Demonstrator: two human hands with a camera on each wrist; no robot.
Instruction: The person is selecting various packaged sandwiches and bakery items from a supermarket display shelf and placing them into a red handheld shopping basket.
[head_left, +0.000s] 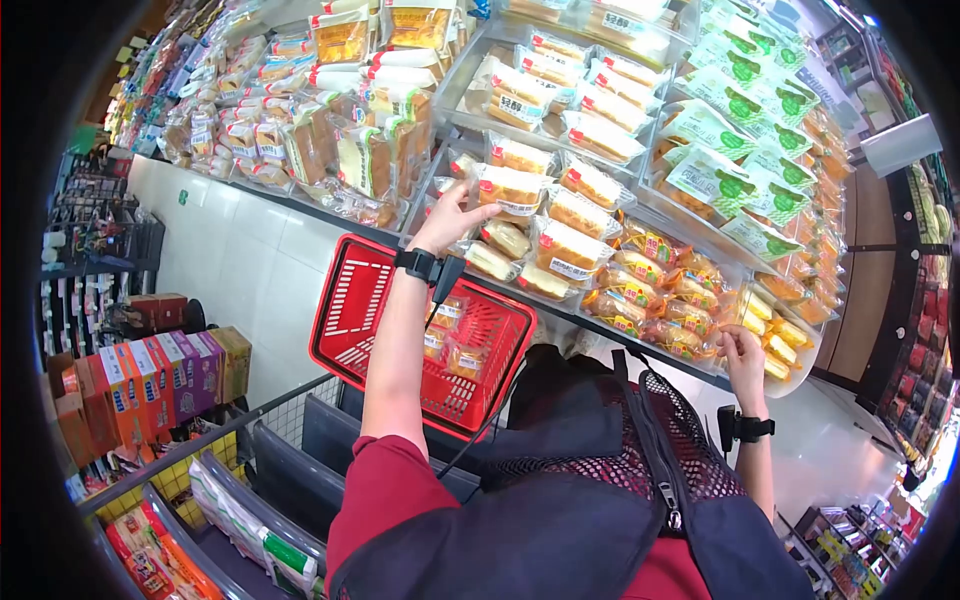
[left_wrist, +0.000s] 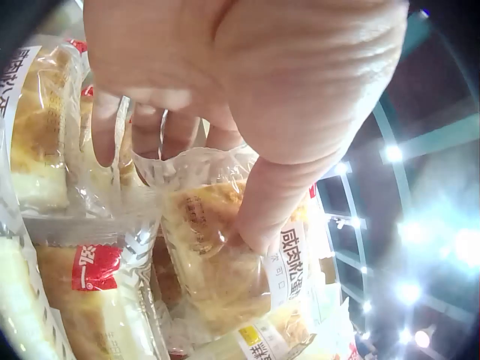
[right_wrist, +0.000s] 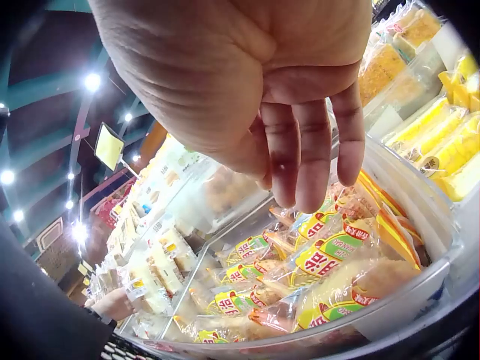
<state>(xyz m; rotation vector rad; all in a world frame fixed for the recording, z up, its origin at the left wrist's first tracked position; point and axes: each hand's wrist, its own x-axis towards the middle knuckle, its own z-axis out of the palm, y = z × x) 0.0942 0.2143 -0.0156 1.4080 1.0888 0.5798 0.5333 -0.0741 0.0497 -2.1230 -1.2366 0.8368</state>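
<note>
Inspection of my left grip (head_left: 448, 225): engaged. It pinches a wrapped cake (head_left: 512, 190), my thumb pressed to the front of the clear wrapper and my other fingers around the upper edge. The label on the pack shows dark characters on white. The pack is located at a clear bin (head_left: 404, 235) at the front of the display stand, among similar wrapped pieces beside and below it.

Inspection of my right grip (head_left: 742, 358): released. The fingers point down, slightly bent and holding nothing, over the front part of the display. Rolls with red-and-green labels (right_wrist: 330, 255) lie beneath them; contact with the wrappers cannot be confirmed. Yellow packs (head_left: 785, 350) lie just beside.

Surroundings: a red basket (head_left: 322, 335) sits below the front edge of the stand, near my left forearm, with small wrapped packets (head_left: 465, 360) inside. Green-and-white packs (head_left: 700, 175) occupy bins farther back. At lower left is a cart (head_left: 300, 402) carrying bagged goods; beyond it, orange and purple boxes (head_left: 150, 385) stand in a row.
</note>
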